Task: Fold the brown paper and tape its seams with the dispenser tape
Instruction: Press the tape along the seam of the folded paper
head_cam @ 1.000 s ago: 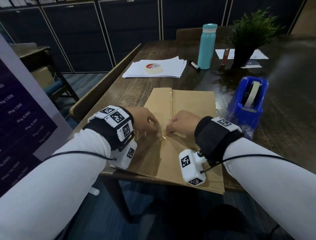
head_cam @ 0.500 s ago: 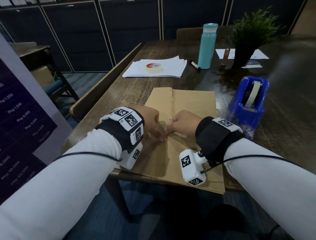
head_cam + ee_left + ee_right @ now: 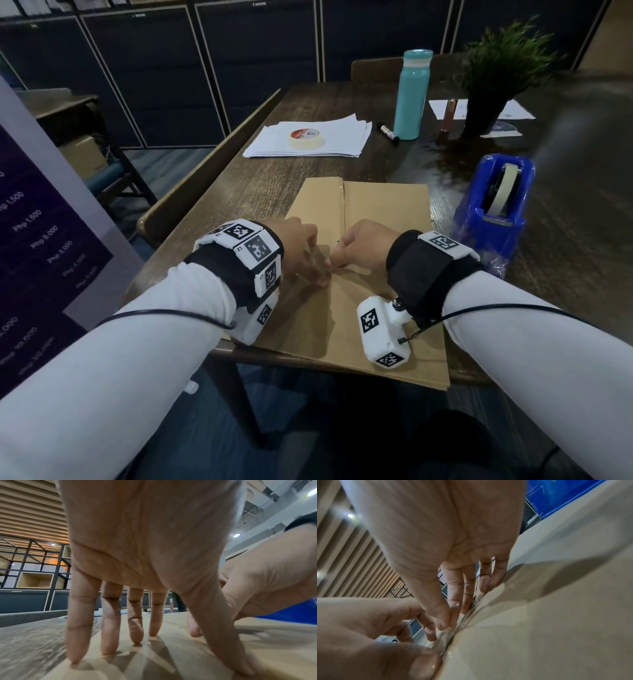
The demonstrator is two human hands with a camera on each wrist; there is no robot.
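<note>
The folded brown paper [image 3: 387,212] lies flat on the table's near edge, its centre seam running away from me. Both hands meet on that seam. My left hand [image 3: 301,253] presses down with straight, spread fingers [image 3: 137,632], the thumb lying along the seam. My right hand [image 3: 359,246] lays its straight fingers [image 3: 453,608] on a strip of clear tape [image 3: 447,642] over the seam. The blue tape dispenser [image 3: 493,212] stands to the right of the paper, a little beyond my right wrist.
A roll of masking tape [image 3: 306,138] sits on a stack of white sheets [image 3: 342,140] behind the paper. Further back stand a teal bottle [image 3: 411,96], a marker [image 3: 388,132] and a potted plant [image 3: 493,89]. A wooden chair back [image 3: 205,192] runs along the table's left side.
My left hand has slid a little right and nearer along the seam, closing up to the right hand. The right hand and the paper have stayed put.
</note>
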